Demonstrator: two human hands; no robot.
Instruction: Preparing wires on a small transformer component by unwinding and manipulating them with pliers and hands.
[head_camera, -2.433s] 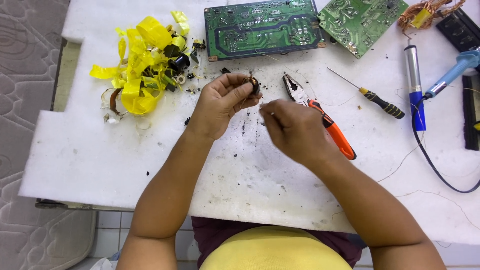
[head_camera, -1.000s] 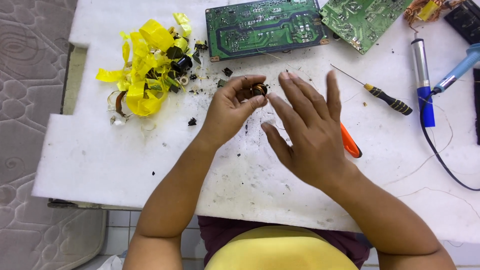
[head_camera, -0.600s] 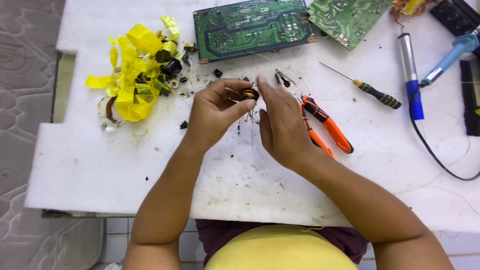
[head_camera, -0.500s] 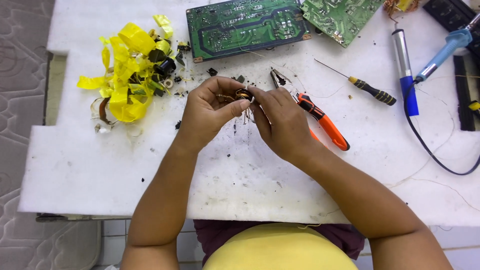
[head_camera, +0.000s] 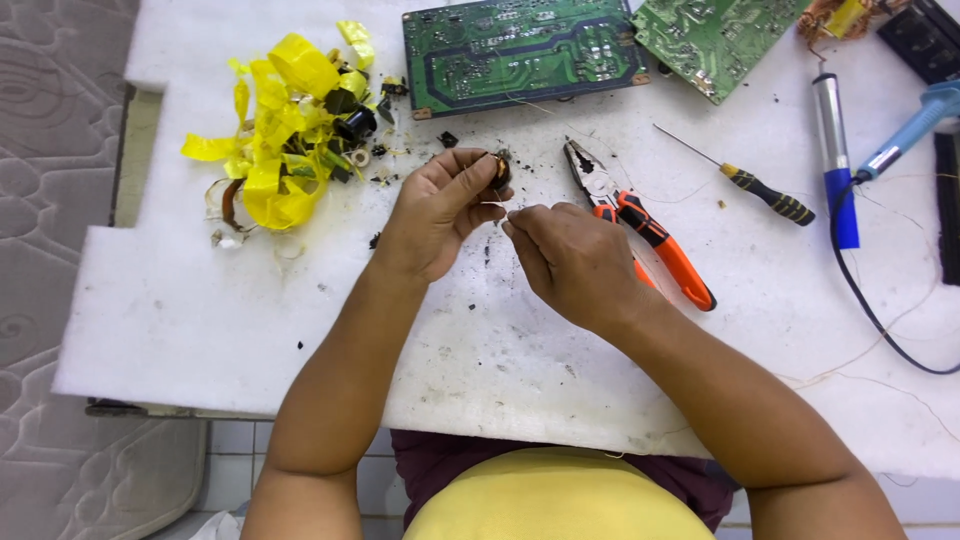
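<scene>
- White foam board (head_camera: 250, 320) serves as the work surface; it covers most of the view and is speckled with dark crumbs, thickest around the hands.
- Green circuit board (head_camera: 520, 50) lies flat along the top edge, solder side up. A second green circuit board (head_camera: 715, 35) sits just to its right, tilted, partly cut by the frame.
- Heap of yellow tape strips (head_camera: 280, 130) at upper left, mixed with small black parts; well apart from the hands.
- Soldering iron (head_camera: 835, 160) with blue handle lies at far right, its black cord looping down toward the board's edge. A light blue tool (head_camera: 915, 125) lies just beside it, reaching out of frame.
- Orange-handled pliers (head_camera: 645, 225) lie on the foam just beyond the right hand, jaws pointing up-left; the handles pass partly behind that hand.
- Small screwdriver (head_camera: 750, 185) with black-and-yellow handle lies right of the pliers, apart from them.
- Left hand (head_camera: 435, 215) is raised over the foam centre, fingers curled, thumb and fingertips pinching a small brown coil (head_camera: 497, 172) at its upper right.
- Right hand (head_camera: 570, 260) sits just beside the left, fingertips pressed together near the coil; a fine pale strand (head_camera: 493, 205) runs between the two hands. Cannot tell whether the fingertips actually clamp it.
</scene>
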